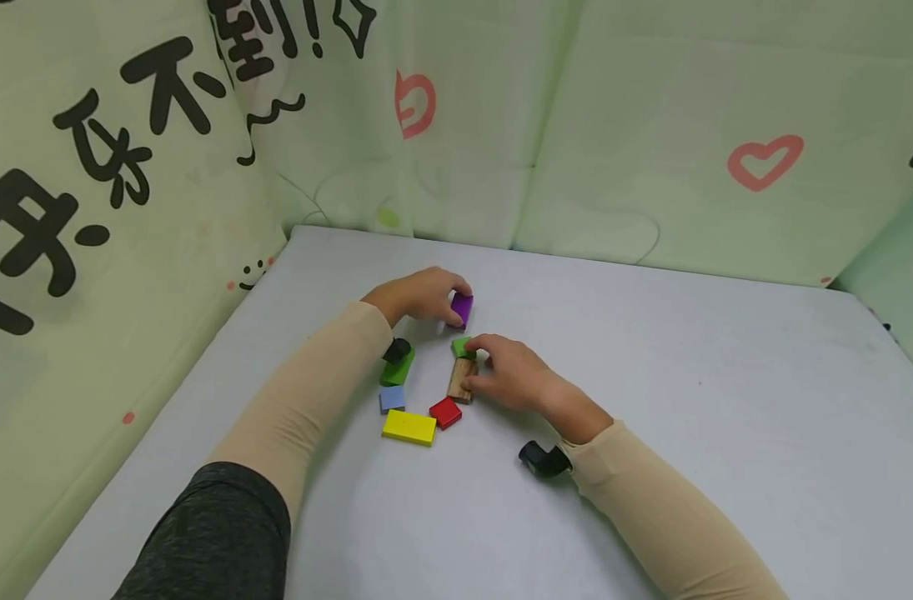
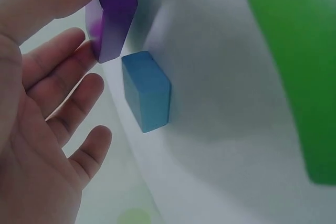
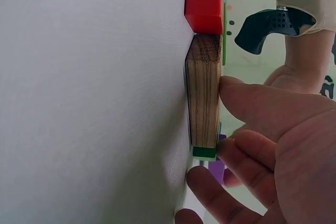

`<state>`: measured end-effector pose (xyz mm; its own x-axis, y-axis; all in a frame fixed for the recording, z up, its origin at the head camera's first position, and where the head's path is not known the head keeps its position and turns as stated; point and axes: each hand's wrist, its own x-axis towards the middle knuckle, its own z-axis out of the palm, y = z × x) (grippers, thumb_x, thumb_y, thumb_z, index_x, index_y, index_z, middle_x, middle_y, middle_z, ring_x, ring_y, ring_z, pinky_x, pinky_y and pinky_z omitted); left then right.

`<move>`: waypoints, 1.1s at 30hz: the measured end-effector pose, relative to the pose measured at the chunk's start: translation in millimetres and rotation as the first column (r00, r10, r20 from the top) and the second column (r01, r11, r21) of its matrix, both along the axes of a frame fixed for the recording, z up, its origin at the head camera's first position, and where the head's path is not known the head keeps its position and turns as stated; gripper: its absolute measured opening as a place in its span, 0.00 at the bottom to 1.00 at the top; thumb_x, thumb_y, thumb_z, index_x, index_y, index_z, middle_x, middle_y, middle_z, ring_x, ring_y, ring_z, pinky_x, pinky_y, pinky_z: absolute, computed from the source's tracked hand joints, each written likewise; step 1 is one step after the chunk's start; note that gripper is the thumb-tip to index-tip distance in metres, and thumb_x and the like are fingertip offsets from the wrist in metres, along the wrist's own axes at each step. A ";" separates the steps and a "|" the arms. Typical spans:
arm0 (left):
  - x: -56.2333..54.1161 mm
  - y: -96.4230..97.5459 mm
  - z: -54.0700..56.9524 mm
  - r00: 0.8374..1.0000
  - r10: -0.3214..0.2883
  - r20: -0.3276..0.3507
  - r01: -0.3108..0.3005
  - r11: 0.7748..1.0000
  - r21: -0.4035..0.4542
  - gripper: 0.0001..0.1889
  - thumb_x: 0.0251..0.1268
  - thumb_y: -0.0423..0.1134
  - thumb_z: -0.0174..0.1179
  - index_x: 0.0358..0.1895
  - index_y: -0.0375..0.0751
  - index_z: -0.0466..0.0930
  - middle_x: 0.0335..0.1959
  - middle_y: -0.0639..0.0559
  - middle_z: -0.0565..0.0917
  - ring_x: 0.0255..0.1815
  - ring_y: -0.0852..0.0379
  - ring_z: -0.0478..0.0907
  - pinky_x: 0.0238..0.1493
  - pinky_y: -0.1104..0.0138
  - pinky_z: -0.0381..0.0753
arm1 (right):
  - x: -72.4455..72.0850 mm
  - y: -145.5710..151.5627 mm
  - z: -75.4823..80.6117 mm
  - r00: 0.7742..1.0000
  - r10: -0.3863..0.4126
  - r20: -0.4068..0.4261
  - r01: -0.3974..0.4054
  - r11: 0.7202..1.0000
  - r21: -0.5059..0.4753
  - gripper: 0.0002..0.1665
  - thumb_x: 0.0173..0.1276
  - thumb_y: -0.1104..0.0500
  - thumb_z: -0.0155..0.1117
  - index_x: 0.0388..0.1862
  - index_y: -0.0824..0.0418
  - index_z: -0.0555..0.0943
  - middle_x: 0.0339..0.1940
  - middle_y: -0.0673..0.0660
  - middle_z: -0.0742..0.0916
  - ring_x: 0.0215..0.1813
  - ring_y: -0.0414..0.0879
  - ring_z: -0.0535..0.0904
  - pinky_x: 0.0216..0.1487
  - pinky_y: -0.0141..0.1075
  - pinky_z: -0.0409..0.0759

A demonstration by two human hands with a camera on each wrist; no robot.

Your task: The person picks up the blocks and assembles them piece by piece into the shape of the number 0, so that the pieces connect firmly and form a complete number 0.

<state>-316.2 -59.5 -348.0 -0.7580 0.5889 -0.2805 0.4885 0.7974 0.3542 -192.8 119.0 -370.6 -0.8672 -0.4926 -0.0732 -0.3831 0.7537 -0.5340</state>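
My left hand (image 1: 423, 293) pinches a purple block (image 1: 462, 308) between thumb and fingers at the far end of a loop of blocks. In the left wrist view a blue block (image 2: 147, 93) stands beside the purple one; the hand and wrist hide it from the head view. My right hand (image 1: 514, 371) is at the loop's right side. Its thumb touches a brown wood-grain block (image 1: 459, 381), and a fingertip rests at a small green block (image 1: 459, 346) butted against that block's far end. The other fingers are loosely spread.
Nearer on the white table (image 1: 696, 400) lie a red block (image 1: 445, 413), a yellow block (image 1: 409, 427) and a light blue block (image 1: 392, 399). A larger green block (image 1: 398, 368) sits under the left wrist's black camera (image 1: 397, 351). Printed cloth walls (image 1: 651, 125) rise behind and at the sides.
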 end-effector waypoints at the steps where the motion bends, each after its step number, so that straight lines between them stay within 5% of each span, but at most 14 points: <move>1: 0.2 0.2 -0.4 1.000 0.002 0.001 -0.002 1.000 -0.004 0.30 0.67 0.45 0.66 0.70 0.41 0.72 0.66 0.47 0.75 0.65 0.52 0.69 0.69 0.60 0.67 | 0.1 -0.3 -0.1 1.000 0.002 -0.002 -0.002 1.000 0.000 0.29 0.69 0.55 0.69 0.64 0.66 0.75 0.61 0.60 0.81 0.55 0.55 0.79 0.57 0.47 0.78; 17: 3.8 0.1 -4.3 0.995 0.079 0.055 -0.077 0.996 -0.046 0.32 0.67 0.47 0.66 0.72 0.46 0.70 0.66 0.46 0.74 0.61 0.51 0.70 0.64 0.59 0.73 | 2.3 -2.7 -0.8 1.000 0.003 0.001 -0.003 1.000 -0.003 0.29 0.69 0.55 0.69 0.65 0.66 0.75 0.61 0.60 0.81 0.55 0.56 0.79 0.58 0.47 0.78; 24: 0.3 -11.4 -1.5 0.992 0.116 0.052 -0.117 0.993 0.020 0.33 0.66 0.49 0.66 0.73 0.46 0.69 0.72 0.48 0.69 0.72 0.49 0.64 0.71 0.54 0.64 | 1.9 -3.1 -1.3 1.000 -0.011 0.014 0.011 1.000 0.005 0.29 0.69 0.55 0.69 0.65 0.65 0.75 0.62 0.60 0.81 0.57 0.56 0.79 0.59 0.48 0.78; 33: -4.5 -25.0 -0.1 0.980 0.182 0.075 -0.189 0.977 0.101 0.28 0.69 0.43 0.64 0.69 0.38 0.72 0.66 0.46 0.75 0.65 0.50 0.71 0.69 0.58 0.67 | 2.8 -3.5 2.4 0.999 -0.028 0.031 0.027 0.999 0.020 0.31 0.69 0.54 0.69 0.66 0.65 0.74 0.62 0.60 0.80 0.57 0.56 0.78 0.60 0.48 0.77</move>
